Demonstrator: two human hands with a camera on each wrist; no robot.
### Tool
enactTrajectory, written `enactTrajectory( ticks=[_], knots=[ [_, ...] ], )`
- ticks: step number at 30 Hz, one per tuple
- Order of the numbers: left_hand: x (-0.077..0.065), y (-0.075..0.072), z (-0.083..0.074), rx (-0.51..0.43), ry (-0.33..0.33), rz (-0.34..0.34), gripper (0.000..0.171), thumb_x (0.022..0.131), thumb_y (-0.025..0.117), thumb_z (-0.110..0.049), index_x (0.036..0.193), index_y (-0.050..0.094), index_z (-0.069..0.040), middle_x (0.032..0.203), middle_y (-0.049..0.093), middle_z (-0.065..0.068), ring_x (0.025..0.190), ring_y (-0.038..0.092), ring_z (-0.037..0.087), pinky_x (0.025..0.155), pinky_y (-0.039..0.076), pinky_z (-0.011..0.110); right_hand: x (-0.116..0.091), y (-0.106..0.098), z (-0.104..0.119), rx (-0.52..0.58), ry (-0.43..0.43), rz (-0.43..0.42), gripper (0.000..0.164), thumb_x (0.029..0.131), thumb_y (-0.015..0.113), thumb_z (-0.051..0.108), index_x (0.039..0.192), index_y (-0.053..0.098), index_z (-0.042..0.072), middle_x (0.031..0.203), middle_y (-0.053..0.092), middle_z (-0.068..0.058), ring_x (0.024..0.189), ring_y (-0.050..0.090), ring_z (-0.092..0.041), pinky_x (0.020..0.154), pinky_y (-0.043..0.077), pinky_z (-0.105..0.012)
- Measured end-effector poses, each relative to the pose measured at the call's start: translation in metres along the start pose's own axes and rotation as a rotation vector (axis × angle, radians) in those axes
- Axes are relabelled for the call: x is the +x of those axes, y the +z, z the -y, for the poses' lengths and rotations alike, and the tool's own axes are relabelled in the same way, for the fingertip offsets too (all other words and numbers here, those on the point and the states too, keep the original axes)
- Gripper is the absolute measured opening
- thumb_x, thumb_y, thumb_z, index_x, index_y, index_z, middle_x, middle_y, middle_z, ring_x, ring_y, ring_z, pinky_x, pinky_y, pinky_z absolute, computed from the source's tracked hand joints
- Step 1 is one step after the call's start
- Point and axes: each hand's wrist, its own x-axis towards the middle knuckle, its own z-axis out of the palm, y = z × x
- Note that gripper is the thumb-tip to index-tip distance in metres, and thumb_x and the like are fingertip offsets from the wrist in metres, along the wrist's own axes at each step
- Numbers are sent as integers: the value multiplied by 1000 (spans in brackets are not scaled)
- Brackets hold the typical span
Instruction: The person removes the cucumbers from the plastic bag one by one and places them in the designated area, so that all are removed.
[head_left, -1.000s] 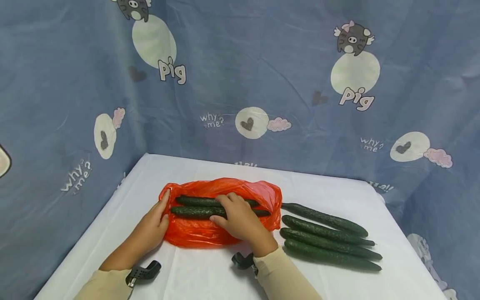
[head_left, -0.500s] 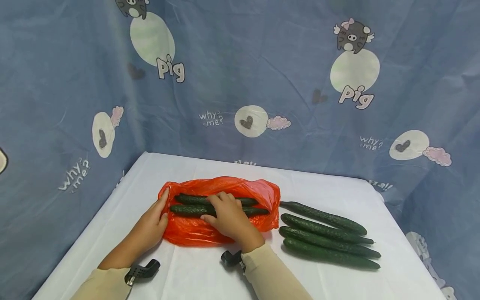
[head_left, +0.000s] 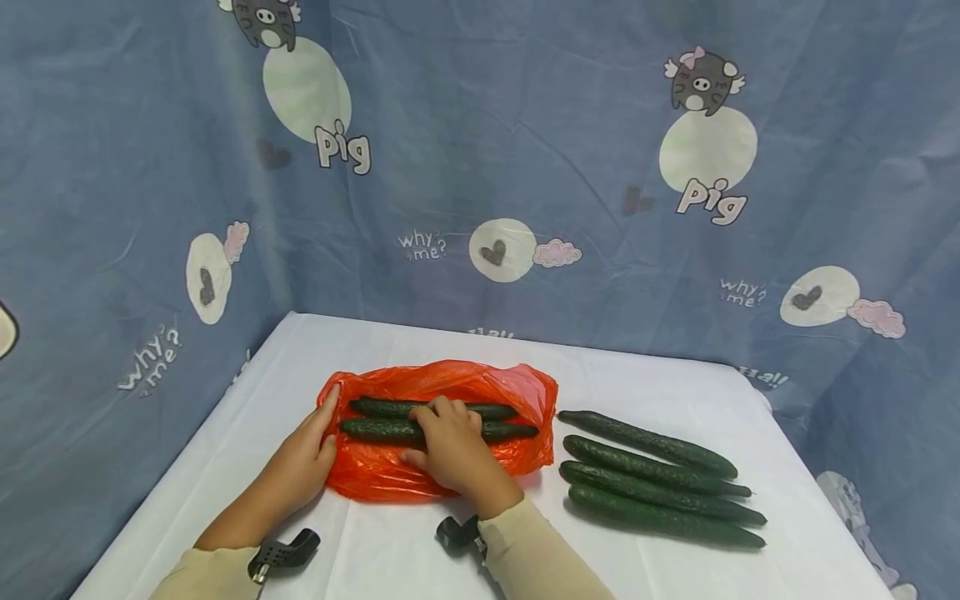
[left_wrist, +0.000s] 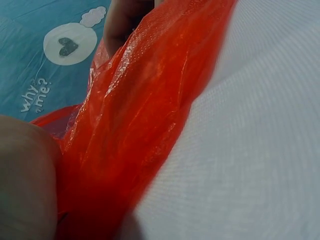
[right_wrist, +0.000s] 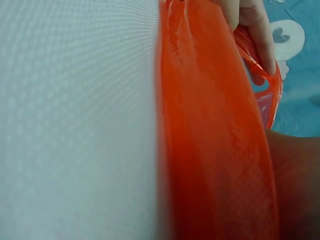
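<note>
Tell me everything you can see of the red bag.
The red bag looks like thin, glossy, crinkled plastic. It lies on the white tabletop, longer from side to side, its mouth open upward, with two cucumbers side by side inside. The left hand touches its left end; the right hand reaches over its near edge to the cucumbers. A loop at the rim, perhaps a handle, shows in the right wrist view.

The left hand (left_wrist: 25, 182) touches a crumpled red bag (left_wrist: 140, 105) on the white tabletop (left_wrist: 255, 145), blue printed cloth (left_wrist: 25, 47) beyond.
</note>
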Motion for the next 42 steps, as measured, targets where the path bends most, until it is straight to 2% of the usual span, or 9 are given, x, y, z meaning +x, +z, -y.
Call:
enactTrajectory(
  ticks=[4, 11, 16, 22, 28, 34, 42],
  knots=[
    [0, 0, 0, 12, 15, -10, 84, 102, 50, 2, 170, 4, -15, 168, 26, 29, 152, 30, 52, 117, 32, 69, -1, 1, 1, -21, 0, -7, 62, 90, 75, 56, 142, 59, 27, 129, 57, 3, 117, 50, -19, 96, 39, -42],
    [2, 0, 2, 27, 61, -44, 84, 100, 52, 4, 170, 9, -14, 167, 28, 29, 152, 32, 51, 118, 31, 69, -3, -2, 4, -45, -11, -15, 51, 98, 69, 49, 140, 59, 22, 127, 54, 0, 118, 49, -19, 97, 38, -42],
    [3, 0, 2, 33, 55, -43, 84, 101, 52, 3, 170, 7, -16, 168, 28, 28, 152, 31, 50, 118, 31, 69, -6, -2, 4, -81, -26, -14, 52, 97, 70, 48, 139, 59, 20, 123, 53, -1, 115, 49, -20, 96, 38, -40],
    [-1, 0, 0, 43, 41, -29, 84, 101, 51, 3, 170, 8, -15, 166, 30, 30, 151, 34, 51, 118, 32, 69, -13, 0, 7, -134, -39, -8, 52, 96, 72, 47, 141, 56, 25, 129, 60, 1, 123, 55, -20, 99, 42, -43],
    [-3, -1, 0, 41, 36, -27, 83, 101, 52, 4, 170, 9, -14, 167, 30, 29, 151, 33, 50, 118, 32, 69, -15, 3, 8, -161, -48, -11, 52, 98, 69, 49, 142, 55, 24, 128, 60, 2, 121, 55, -21, 99, 43, -44],
    [-1, 0, 1, 23, 36, -14, 83, 101, 51, 4, 170, 8, -14, 168, 27, 28, 153, 30, 50, 119, 30, 69, -12, 6, 5, -130, -37, -2, 45, 101, 66, 47, 138, 59, 23, 123, 57, 2, 116, 51, -19, 92, 37, -41],
    [0, 1, 1, 27, 44, -14, 84, 101, 51, 3, 170, 7, -14, 168, 27, 28, 152, 31, 50, 118, 31, 69, -11, 3, 4, -95, -18, 16, 47, 101, 64, 48, 141, 59, 24, 121, 56, 3, 116, 49, -18, 91, 35, -39]
  ],
)
